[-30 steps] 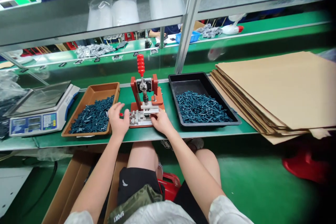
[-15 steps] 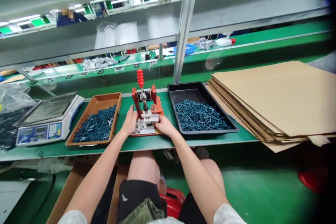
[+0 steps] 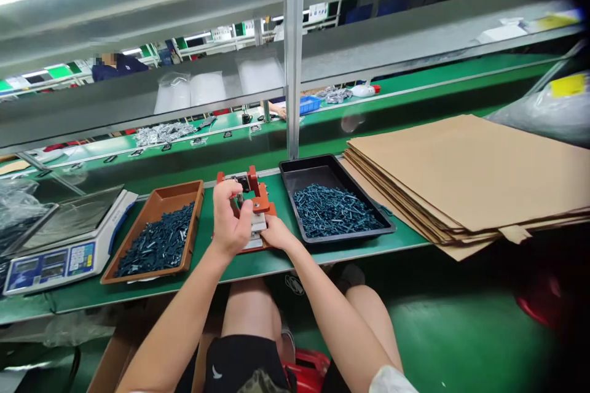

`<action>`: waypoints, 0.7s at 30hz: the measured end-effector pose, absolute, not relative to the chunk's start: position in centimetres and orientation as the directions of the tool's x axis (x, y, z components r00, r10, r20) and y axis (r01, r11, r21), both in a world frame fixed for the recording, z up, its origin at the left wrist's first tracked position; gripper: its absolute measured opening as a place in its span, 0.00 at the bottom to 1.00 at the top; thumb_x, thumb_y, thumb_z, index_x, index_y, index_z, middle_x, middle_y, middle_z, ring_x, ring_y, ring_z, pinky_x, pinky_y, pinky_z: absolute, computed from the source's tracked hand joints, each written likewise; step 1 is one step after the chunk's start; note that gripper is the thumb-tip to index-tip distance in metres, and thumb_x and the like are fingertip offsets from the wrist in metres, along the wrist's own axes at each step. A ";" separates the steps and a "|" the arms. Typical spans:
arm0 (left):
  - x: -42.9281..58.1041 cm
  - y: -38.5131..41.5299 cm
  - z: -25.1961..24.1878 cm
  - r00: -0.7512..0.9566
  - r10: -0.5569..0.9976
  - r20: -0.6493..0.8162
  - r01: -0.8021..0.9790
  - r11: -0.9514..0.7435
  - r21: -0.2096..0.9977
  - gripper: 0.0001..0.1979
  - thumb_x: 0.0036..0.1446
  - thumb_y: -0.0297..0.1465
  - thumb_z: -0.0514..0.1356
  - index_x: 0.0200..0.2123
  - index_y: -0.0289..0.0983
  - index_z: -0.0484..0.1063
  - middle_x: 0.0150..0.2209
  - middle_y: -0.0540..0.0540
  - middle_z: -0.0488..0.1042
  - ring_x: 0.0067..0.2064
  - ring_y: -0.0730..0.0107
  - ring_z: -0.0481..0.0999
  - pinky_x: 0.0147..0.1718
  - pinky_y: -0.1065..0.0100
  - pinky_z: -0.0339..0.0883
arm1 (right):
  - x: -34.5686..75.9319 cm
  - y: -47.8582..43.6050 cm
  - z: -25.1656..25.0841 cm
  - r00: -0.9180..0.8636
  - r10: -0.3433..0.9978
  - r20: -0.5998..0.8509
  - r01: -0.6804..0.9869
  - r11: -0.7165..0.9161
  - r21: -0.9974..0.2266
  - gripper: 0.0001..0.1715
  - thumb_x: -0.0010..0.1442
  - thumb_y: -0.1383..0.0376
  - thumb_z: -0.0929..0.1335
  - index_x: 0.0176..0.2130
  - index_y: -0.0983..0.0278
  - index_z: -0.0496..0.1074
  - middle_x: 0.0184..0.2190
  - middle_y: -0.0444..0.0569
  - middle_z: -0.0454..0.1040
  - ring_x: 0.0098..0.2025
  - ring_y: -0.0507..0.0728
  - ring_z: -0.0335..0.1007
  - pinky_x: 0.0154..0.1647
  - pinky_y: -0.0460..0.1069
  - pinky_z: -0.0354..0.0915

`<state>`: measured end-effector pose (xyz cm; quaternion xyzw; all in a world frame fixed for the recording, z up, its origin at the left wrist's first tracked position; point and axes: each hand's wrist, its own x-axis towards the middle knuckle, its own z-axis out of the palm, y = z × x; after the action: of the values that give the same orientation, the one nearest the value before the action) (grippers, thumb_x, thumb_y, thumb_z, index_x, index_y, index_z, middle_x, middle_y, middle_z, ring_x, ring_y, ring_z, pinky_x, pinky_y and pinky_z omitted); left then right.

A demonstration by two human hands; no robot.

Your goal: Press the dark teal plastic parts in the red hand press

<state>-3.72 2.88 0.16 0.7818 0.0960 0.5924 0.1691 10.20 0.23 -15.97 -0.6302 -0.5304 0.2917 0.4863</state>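
Currently listed: your left hand (image 3: 228,218), closed, gripping the red hand press (image 3: 260,199); your right hand (image 3: 278,234) on its base, grip unclear. Press stands on the green bench (image 3: 276,271) between brown tray (image 3: 196,221) and black tray (image 3: 318,166), both holding dark teal plastic parts (image 3: 332,212). Digital scale (image 3: 55,264): labels unreadable.

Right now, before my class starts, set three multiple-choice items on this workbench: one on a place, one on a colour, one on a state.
1. Where is the right hand?
A) On the scale
B) On the red bench press
C) In the brown tray

2. What colour are the parts in the black tray?
A) Bright red
B) White
C) Dark teal

3. How do the cardboard sheets lie?
A) Stacked flat
B) Rolled up
C) Standing on edge

Answers:
1 B: its fingers touch the press's base.
2 C: the pile shows dark blue-green.
3 A: they form a flat pile.
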 end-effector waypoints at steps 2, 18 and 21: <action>-4.2 3.0 -0.5 0.293 0.284 0.913 -0.051 -0.949 0.312 0.07 0.70 0.35 0.55 0.48 0.41 0.67 0.45 0.43 0.69 0.48 0.63 0.71 0.51 0.59 0.68 | 10.2 0.0 -15.6 0.294 0.948 0.122 0.422 -0.014 -0.907 0.23 0.51 0.77 0.67 0.45 0.62 0.80 0.46 0.49 0.84 0.51 0.63 0.79 0.53 0.51 0.71; -9.3 9.2 -9.9 0.350 0.659 0.666 0.379 -0.750 0.542 0.31 0.65 0.45 0.59 0.66 0.35 0.65 0.62 0.33 0.71 0.64 0.47 0.68 0.65 0.47 0.60 | 9.0 -1.2 -17.3 0.328 0.854 0.404 0.506 0.202 -0.839 0.18 0.60 0.69 0.66 0.50 0.62 0.76 0.49 0.52 0.75 0.52 0.60 0.73 0.57 0.56 0.68; -11.1 9.6 -15.1 0.446 0.788 0.424 0.463 -0.609 0.644 0.23 0.60 0.42 0.62 0.54 0.35 0.76 0.56 0.34 0.77 0.59 0.46 0.74 0.62 0.45 0.65 | 8.3 -0.9 -16.9 0.358 0.879 0.315 0.517 0.094 -0.851 0.20 0.58 0.68 0.69 0.50 0.62 0.76 0.51 0.53 0.75 0.52 0.61 0.74 0.58 0.57 0.68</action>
<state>-11.07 9.61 -15.14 0.8202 0.3814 0.3628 0.2240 8.32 -0.86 -16.86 -0.6490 -0.5377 0.1780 0.5080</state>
